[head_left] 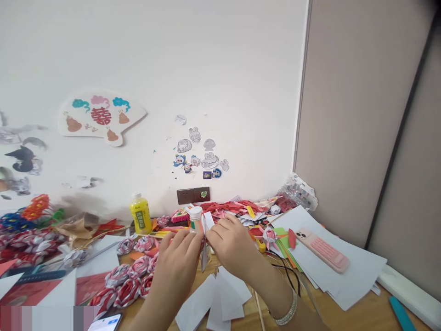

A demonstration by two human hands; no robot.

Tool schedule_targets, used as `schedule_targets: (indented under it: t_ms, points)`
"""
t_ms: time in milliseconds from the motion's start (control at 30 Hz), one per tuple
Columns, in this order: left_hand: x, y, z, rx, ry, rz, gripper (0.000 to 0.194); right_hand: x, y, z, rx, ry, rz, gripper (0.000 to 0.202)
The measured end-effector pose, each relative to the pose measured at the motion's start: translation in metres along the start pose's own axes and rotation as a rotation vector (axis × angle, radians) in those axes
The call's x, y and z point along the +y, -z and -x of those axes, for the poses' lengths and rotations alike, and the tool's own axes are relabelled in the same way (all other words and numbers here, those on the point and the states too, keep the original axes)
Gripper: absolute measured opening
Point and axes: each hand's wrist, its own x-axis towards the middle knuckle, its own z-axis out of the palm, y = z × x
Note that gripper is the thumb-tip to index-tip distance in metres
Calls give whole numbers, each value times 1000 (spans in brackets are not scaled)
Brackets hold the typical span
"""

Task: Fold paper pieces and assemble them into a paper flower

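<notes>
Over the middle of the table, my left hand and my right hand meet around a small piece of folded white paper. Both hands are closed, their fingertips pinching the paper from either side. Its upper end sticks up between the fingers and a narrow strip hangs below. Right behind the hands stands a small bottle with a white cap. Cut white paper pieces lie overlapping on the wood below. Left of my left hand are several red-and-white paper roses.
A yellow drink bottle stands at the back left. On the right, a pink phone rests on white sheets. Red paper strips are heaped along the wall. Another phone lies at the front left, a teal strip at the front right.
</notes>
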Motion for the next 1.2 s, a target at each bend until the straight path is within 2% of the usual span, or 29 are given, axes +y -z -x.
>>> schedule_targets:
  t_ms: [267,467,667,833,967,1100,1200]
  points:
    - [-3,-5,3,-32,-10,93,24,1,-2,2,8,32,-90,23]
    - [0,-4,1,-172,52,146,17,9,-4,2,-59,44,-155,14]
    - [-3,-6,2,-146,66,124,22,4,-3,0,-119,-37,-71,10]
    - [3,5,-2,-61,84,255,25,2,5,2,-74,27,-144,15]
    - [6,12,-5,-82,111,351,27,5,10,3,-86,63,-204,17]
    - [-5,5,0,-161,192,440,23,14,9,3,-137,32,-244,12]
    - [-15,0,4,-62,205,441,19,23,7,5,-168,2,-275,13]
